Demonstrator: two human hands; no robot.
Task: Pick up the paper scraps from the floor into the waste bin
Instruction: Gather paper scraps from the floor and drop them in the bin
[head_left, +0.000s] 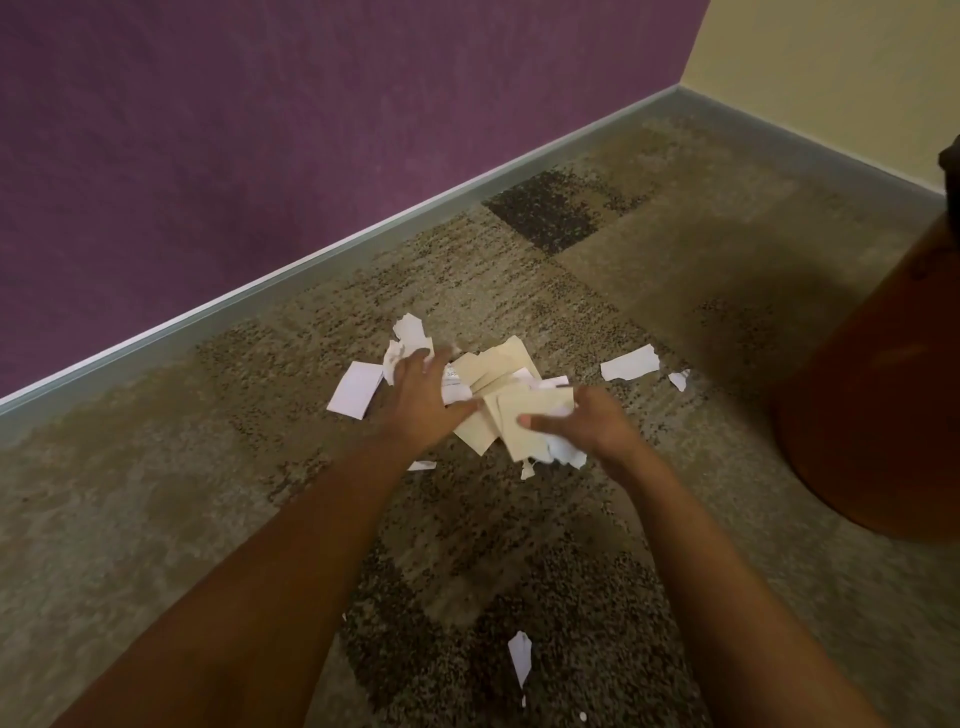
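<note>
Loosely bunched paper: a two-handed gather on the floor

Fingers (415, 362) of the left hand (423, 397) curl over the far side of the paper scraps (496, 387), with the thumb lying against the near edge. The right hand (589, 423) pinches the same heap from the other side, thumb on top of a tan sheet, its other fingers hidden beneath. Both hands are thus closed on the heap, which sits low over the floor (649, 519) between them; whether it is lifted clear cannot be told. The sheets are judged very light, limp and slippery against one another. A squeeze from two sides, with one hand under the bundle, should therefore hold better than a pinch at one corner, though small pieces may slide out below. Strays lie apart on the floor: a white rectangle (356, 391) just left of the heap, a torn strip (629, 362) to its right, and a sliver (519, 656) nearer the person. A brown rounded body (878, 395) stands at right; whether it is the waste bin cannot be told. Behind runs a purple wall (260, 130).
</note>
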